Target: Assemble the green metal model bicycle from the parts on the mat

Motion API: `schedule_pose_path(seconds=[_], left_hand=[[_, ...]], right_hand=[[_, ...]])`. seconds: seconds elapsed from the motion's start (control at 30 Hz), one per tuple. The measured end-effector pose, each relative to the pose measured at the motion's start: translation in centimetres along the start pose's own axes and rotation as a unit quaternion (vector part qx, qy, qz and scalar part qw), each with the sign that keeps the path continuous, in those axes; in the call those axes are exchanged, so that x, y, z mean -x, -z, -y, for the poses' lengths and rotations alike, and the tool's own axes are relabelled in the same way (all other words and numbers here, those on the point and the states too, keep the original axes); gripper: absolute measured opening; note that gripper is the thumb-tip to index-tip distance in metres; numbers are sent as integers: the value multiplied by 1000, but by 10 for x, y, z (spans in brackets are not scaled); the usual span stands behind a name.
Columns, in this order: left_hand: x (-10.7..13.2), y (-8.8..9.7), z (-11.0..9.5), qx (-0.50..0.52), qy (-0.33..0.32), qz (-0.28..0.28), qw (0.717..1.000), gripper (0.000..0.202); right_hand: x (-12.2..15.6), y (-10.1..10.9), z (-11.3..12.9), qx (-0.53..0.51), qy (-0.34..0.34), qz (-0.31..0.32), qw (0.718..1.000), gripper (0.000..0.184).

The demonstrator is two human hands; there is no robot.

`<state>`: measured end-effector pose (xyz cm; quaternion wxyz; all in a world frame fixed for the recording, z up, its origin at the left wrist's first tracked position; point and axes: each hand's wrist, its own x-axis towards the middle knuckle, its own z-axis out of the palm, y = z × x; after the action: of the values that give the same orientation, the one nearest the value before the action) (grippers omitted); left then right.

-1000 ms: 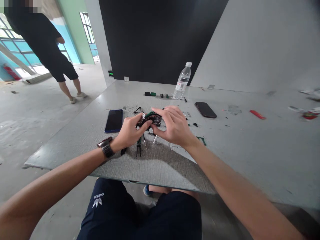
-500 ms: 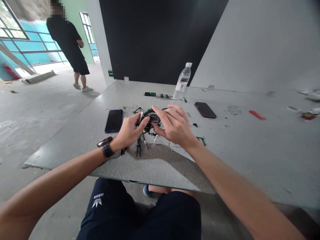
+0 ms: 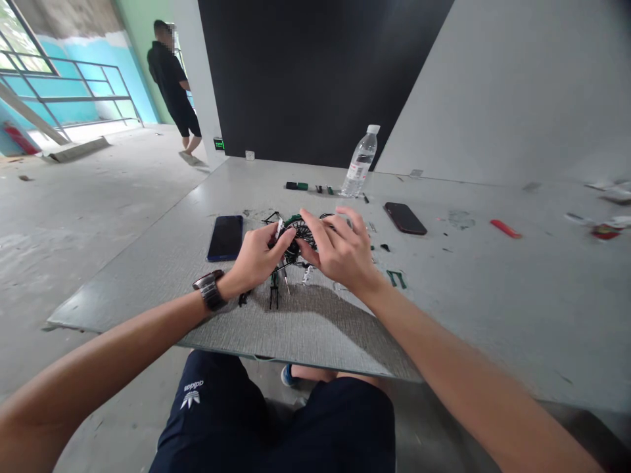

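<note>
Grey table (image 3: 493, 295), two phones (image 3: 225, 238), bottle (image 3: 361, 163), green pieces (image 3: 302, 186)

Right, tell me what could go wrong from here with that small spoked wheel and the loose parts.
The spoked wheel is held only by the fingers of the left hand and right hand, so it might slip.

The green piece lies loose beside the right wrist; a sideways move could brush it away.

The bottle stands upright beyond the right hand; a careless reach could tip it among nearby small parts.
</note>
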<state>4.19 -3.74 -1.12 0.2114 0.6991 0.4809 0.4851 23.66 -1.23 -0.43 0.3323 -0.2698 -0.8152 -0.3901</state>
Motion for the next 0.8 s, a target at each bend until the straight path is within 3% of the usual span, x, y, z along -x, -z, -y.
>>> schedule_pose_path(seconds=[0.23, 0.43, 0.8], left_hand=[[1, -1, 2, 13, 23, 19, 999, 39], [1, 0, 1, 6, 6, 15, 1000, 39], [3, 0, 1, -2, -19, 12, 1000, 40]], right_hand=[[1, -2, -2, -33, 18, 15, 999, 57], [1, 0, -6, -58, 28, 25, 998, 62], [5, 0, -12, -63, 20, 44, 997, 56]])
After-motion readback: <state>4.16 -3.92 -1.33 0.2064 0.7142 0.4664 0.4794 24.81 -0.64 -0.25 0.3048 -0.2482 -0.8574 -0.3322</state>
